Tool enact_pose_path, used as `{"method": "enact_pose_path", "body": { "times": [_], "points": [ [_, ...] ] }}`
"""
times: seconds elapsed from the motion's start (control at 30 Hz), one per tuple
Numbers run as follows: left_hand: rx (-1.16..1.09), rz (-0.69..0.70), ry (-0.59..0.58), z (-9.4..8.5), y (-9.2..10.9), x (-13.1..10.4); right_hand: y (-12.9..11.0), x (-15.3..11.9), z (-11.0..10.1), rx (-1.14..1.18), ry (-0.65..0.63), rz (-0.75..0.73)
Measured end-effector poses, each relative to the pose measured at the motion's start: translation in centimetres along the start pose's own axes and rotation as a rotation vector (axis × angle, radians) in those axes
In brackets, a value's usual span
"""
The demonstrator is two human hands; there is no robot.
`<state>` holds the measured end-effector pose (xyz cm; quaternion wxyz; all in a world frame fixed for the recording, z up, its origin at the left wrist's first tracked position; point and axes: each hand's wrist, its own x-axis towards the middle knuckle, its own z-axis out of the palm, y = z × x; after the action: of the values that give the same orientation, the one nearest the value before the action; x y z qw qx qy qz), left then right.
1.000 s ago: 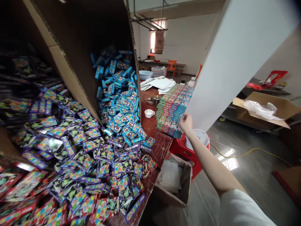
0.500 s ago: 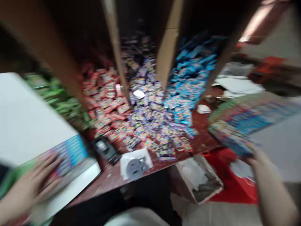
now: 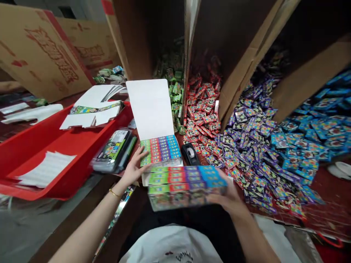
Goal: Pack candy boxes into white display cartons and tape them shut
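Observation:
My right hand (image 3: 229, 193) grips the right end of a block of small packs (image 3: 178, 188), with green, red, purple and blue columns, held tilted above the table's front edge. Beyond it an open display box (image 3: 154, 106) stands with its white lid raised and rows of the same coloured packs (image 3: 160, 149) inside. At that box's left side is my left hand (image 3: 135, 166), fingers spread and apart, fingertips by the packs. Its thumb reaches toward the left end of the held block; whether it touches cannot be made out. The held block hides the front of the open box.
Loose green (image 3: 176, 95), red (image 3: 204, 109), purple (image 3: 255, 135) and blue packs (image 3: 298, 142) lie heaped between cardboard dividers (image 3: 249, 58). A black tape dispenser (image 3: 191, 154) lies right of the open box. At left are a red tray (image 3: 68, 146) and printed cartons (image 3: 44, 54).
The view has swung left. My right hand has come in from the far right with the block of packs, now in front of my body. My left hand has moved to the open box's left side.

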<state>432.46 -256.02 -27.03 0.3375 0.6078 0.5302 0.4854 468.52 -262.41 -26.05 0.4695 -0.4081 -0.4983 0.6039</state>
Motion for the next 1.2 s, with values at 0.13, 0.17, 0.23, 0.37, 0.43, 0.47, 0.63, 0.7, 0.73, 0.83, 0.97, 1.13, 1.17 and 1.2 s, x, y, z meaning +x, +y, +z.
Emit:
{"method": "enact_pose_path", "body": {
  "times": [0.13,0.17,0.23,0.37,0.43,0.47,0.63,0.7,0.73,0.83,0.97,1.13,1.17,1.2],
  "points": [
    [-0.444,-0.218,0.314,1.0,-0.8,-4.6,1.5,5.2,5.8,-0.148,-0.158,-0.117],
    [-0.438,-0.201,0.307,1.4,-0.9,-5.7,2.2,6.0,6.5,-0.261,-0.145,-0.168],
    [-0.32,-0.14,0.218,2.4,-1.0,-7.7,3.2,6.4,7.1,-0.514,-0.061,-0.285],
    [0.062,-0.069,0.131,3.6,-0.6,-9.2,3.3,5.1,7.0,-0.944,0.0,-0.473],
    [0.217,0.011,0.106,3.1,-0.1,-8.8,2.6,4.6,6.9,-1.111,-0.062,-0.472],
    [0.307,0.08,0.068,2.7,0.2,-8.5,2.1,4.4,6.7,-1.163,-0.105,-0.449],
    [0.789,0.427,-0.184,0.4,1.7,-7.2,-2.2,2.1,1.9,-1.062,-0.145,-0.373],
    [0.863,0.499,-0.19,0.5,2.1,-6.6,-4.1,0.1,-1.5,-0.944,0.01,-0.288],
    [0.878,0.527,-0.185,0.8,2.3,-6.3,-4.9,-1.0,-3.0,-0.862,0.111,-0.197],
    [0.894,0.55,-0.191,2.2,2.9,-5.1,-5.9,-3.6,-5.8,-0.42,0.416,0.095],
    [0.952,0.429,-0.177,3.4,3.8,-3.4,-5.0,-3.3,-4.3,0.087,0.516,0.205],
    [1.118,0.364,-0.204,3.6,4.6,-3.5,-4.2,1.8,-0.7,0.087,0.373,0.141],
    [1.151,0.357,-0.214,3.7,4.6,-3.8,-4.1,3.1,-0.2,0.05,0.365,0.077],
    [1.174,0.346,-0.224,3.8,4.5,-4.1,-3.9,4.3,0.3,0.01,0.357,0.015]
  ]
}}
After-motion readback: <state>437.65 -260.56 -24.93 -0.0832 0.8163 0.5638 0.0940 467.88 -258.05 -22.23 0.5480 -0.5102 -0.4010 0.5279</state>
